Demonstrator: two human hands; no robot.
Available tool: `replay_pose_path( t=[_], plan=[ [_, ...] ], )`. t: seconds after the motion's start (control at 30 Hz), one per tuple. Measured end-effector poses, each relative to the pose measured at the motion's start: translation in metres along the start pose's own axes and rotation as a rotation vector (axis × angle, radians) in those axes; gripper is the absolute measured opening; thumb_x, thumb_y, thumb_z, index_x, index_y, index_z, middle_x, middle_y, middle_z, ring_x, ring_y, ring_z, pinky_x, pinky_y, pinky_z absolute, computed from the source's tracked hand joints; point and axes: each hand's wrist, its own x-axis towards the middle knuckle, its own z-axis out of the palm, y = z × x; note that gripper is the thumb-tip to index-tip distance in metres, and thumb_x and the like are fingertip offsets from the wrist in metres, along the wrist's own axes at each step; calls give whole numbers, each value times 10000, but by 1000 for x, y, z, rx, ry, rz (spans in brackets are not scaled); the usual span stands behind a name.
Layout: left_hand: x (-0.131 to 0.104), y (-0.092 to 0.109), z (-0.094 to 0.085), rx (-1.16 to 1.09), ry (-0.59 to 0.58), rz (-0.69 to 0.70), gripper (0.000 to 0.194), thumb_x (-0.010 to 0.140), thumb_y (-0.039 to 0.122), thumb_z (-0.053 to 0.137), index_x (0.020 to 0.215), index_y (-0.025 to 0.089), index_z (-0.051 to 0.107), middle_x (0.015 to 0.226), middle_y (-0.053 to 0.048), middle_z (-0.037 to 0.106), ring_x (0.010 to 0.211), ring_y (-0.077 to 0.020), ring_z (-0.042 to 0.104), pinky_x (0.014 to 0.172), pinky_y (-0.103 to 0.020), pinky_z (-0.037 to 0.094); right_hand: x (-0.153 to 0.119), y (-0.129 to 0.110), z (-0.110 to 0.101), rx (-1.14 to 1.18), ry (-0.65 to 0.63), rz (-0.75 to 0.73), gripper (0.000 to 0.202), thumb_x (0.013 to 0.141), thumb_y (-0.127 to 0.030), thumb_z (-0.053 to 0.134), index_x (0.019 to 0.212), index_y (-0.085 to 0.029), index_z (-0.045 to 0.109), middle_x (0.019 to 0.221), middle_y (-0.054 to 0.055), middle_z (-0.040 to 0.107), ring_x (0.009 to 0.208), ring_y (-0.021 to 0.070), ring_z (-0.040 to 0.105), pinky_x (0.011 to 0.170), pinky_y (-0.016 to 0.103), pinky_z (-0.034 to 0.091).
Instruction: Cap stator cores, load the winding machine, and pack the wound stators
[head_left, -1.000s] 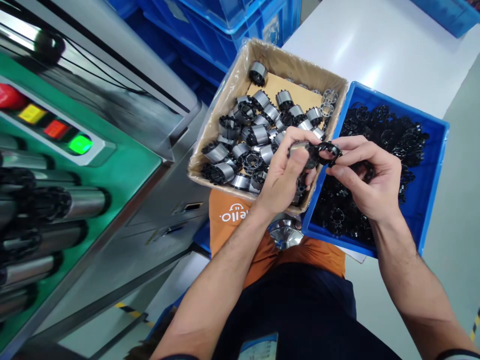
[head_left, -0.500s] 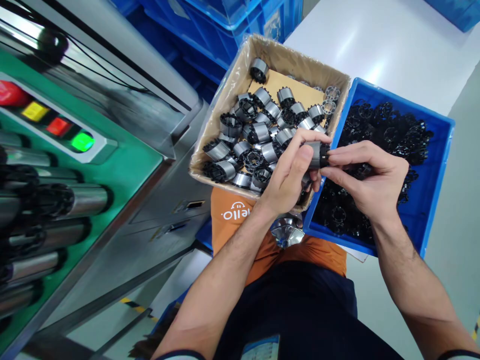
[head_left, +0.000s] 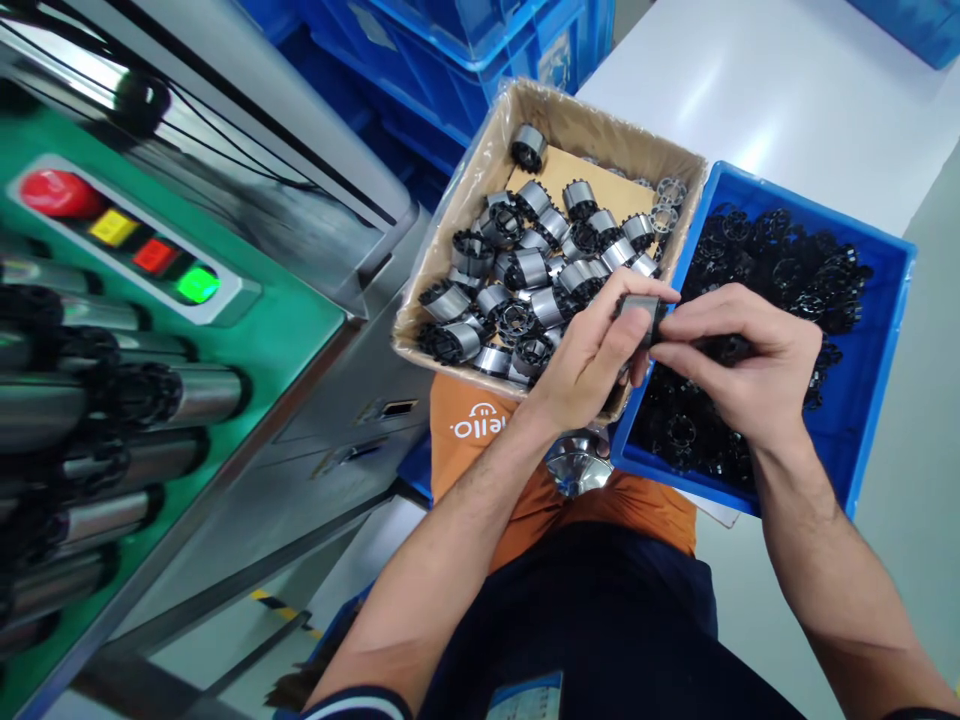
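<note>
Over the right side of a cardboard box (head_left: 596,118), my left hand (head_left: 574,365) is closed around a metal stator core (head_left: 643,302) with a black end piece. My right hand (head_left: 761,365) comes from the other side, thumb and fingertips pinched at the core's black right end. Those fingertips hide much of that end, so I cannot tell whether they also hold a separate piece. Many similar silver cores with black toothed ends (head_left: 525,268) lie loose in the box. Below my right hand, a blue bin (head_left: 847,430) holds a heap of black plastic end rings (head_left: 817,270).
On the left stands a green machine top (head_left: 292,300) with lit buttons (head_left: 199,284) and rows of metal cylinders (head_left: 210,392). Stacked blue crates (head_left: 480,85) are behind the box. A white table (head_left: 787,80) extends at the back right. A shiny metal stool part (head_left: 577,462) shows below the box.
The whole view has shifted, so the scene sits slightly farther right. My right fingertips now cover more of the core's black end. Both hands stay together at the core.
</note>
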Motion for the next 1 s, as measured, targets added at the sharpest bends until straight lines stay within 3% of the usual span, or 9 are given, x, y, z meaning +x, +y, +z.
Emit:
replay_pose_path(
  t=[0.13,0.23,0.3,0.37,0.53,0.63,0.77,0.9,1.0],
  plan=[
    [15,24,-29,542,123,13,545,1146,784,637,1381,300,730,1125,-61,792,980,-267,787,899,-406,654,9,29,-27,-315,17,214,230,1091,-475,806,1012,-290,916,873,27,813,738,197,710,791,407,600],
    [31,29,-56,784,185,-57,642,992,791,858,1406,319,723,1089,-63,771,1181,-370,767,1050,-480,640,6,65,-39,-588,-270,374,236,888,-433,1025,1020,-266,923,748,-3,756,674,179,645,718,366,507],
    [37,23,-66,699,269,-21,724,918,700,979,1470,323,701,1014,-51,714,1180,-375,748,1083,-498,632,0,85,-35,-663,-447,423,361,694,-339,1143,964,-257,919,701,-18,739,625,150,595,648,337,425],
    [37,14,-66,492,321,26,700,928,577,1008,1491,303,695,988,-38,657,1121,-329,732,1077,-485,638,-6,95,-27,-675,-524,422,349,626,-230,1151,861,-253,895,678,-23,731,603,129,564,618,326,381],
    [16,3,-37,-10,162,-105,358,939,345,952,1227,265,755,1108,-39,684,862,-166,676,772,-294,646,-6,88,-24,-675,-556,417,129,817,-175,991,826,-259,895,718,-19,779,630,149,640,660,328,459],
    [7,2,-19,-209,171,-199,318,1031,495,883,1203,262,752,1177,-54,754,891,-157,761,718,-251,654,2,81,-40,-660,-496,464,142,813,-209,982,939,-256,937,811,-2,838,696,177,718,724,353,541],
    [4,-1,-5,-293,216,-240,647,1129,866,582,1224,252,763,958,-48,791,668,-158,743,574,-270,618,10,67,-50,-415,-224,392,311,849,-330,965,1140,-229,921,855,2,844,699,168,710,761,364,610],
    [2,-3,3,-290,216,-171,850,1109,1006,309,951,259,683,667,-3,597,463,-141,500,413,-293,440,5,36,-24,-15,-34,252,378,882,-478,1000,1133,-253,828,820,-25,806,659,154,738,623,290,605],
    [-1,0,8,-290,226,-180,692,1123,933,476,1011,275,658,697,14,543,491,-136,446,435,-296,429,-4,12,2,84,-33,192,255,986,-481,929,1100,-268,846,888,5,846,630,149,741,561,282,606]
  ],
)
